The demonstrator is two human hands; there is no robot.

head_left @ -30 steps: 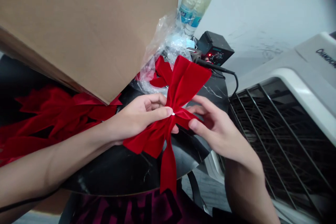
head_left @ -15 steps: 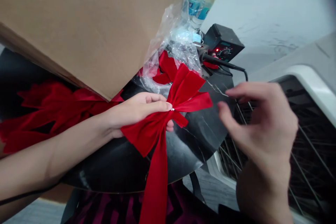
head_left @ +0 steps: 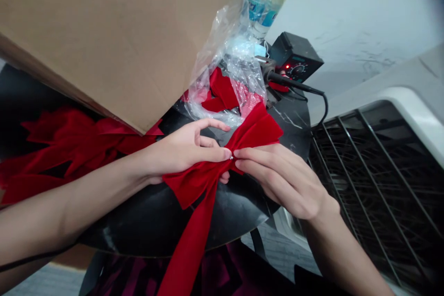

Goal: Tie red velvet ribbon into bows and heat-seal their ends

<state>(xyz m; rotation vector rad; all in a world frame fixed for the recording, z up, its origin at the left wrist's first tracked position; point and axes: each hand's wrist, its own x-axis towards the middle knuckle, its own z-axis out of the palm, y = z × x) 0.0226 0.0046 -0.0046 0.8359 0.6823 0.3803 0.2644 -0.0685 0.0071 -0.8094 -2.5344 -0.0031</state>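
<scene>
A red velvet ribbon bow (head_left: pixel 189 182) is held over the black round table, its loops fanned to either side and one long tail hanging past the table's edge. My left hand (head_left: pixel 189 148) pinches its gathered middle between the thumb and the fingers beneath, with the index finger stretched out. From the other side my right hand (head_left: pixel 287 173) has its fingertips at the same middle, where a small shiny tie shows beside the left thumb. Its thumb is hidden behind the fingers.
More red bows (head_left: pixel 79 143) lie at left, partly under a large cardboard box (head_left: pixel 121 32). Behind stand a clear plastic bag (head_left: pixel 239 69) with red ribbon pieces, bottles (head_left: pixel 268 0), and a black soldering station (head_left: pixel 296 58) with its lit red lamp. A white-framed heater (head_left: pixel 398 97) stands at right.
My right hand has come in from the right, closing from spread fingers onto the bow's middle. The bow has tilted a little, and its long tail has swung left.
</scene>
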